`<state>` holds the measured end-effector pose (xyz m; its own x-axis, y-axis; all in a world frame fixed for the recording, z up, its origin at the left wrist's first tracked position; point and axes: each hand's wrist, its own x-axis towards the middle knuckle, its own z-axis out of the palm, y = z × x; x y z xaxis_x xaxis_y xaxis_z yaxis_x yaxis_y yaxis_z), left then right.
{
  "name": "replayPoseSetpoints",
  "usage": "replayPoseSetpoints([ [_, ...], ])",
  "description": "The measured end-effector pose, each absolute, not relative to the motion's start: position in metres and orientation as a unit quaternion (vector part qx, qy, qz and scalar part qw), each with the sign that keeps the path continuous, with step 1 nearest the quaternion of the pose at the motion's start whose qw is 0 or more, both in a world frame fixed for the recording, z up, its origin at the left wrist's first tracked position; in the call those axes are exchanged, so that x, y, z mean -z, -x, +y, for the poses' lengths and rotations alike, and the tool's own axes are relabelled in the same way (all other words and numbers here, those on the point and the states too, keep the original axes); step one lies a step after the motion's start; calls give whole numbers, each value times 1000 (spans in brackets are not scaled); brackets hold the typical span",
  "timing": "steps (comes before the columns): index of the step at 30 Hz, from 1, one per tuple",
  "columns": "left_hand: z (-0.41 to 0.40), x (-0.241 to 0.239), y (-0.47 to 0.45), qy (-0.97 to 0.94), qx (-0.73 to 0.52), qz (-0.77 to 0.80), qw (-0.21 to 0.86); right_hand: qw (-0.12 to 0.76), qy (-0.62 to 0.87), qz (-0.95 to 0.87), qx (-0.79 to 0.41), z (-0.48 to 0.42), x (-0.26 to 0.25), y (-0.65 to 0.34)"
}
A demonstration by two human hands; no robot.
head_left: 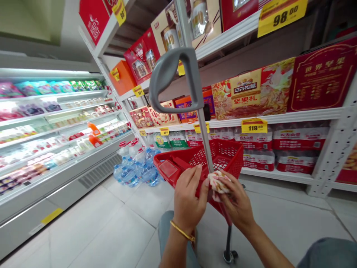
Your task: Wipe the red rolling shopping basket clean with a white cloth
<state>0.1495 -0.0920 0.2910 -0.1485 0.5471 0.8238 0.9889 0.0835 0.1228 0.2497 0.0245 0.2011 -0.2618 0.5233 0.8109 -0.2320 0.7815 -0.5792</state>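
Note:
A red plastic shopping basket [225, 158] on wheels stands in front of me, with a metal pole rising to a grey handle [174, 80]. My left hand [191, 199], with a gold bangle on the wrist, grips the basket's near rim close to the foot of the pole. My right hand [237, 203] is closed on a crumpled white patterned cloth [219, 181], pressed against the rim beside the pole.
Shelves of red gift boxes [323, 78] and packs of bottled water [256, 141] run along the right with yellow price tags. A lit chiller cabinet [55, 123] lines the left. Water bottles [136, 169] lie on the tiled floor beyond the basket. My knees show at the bottom.

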Motion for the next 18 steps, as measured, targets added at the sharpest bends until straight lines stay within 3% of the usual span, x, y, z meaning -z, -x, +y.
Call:
replayPoseSetpoints([
  [10,-48,-366,-129,582,442,-587,348,720,61,-611,-322,39,-310,-212],
  [18,-39,-379,-130,585,476,-577,312,683,-15,-684,-257,40,-362,-181],
])
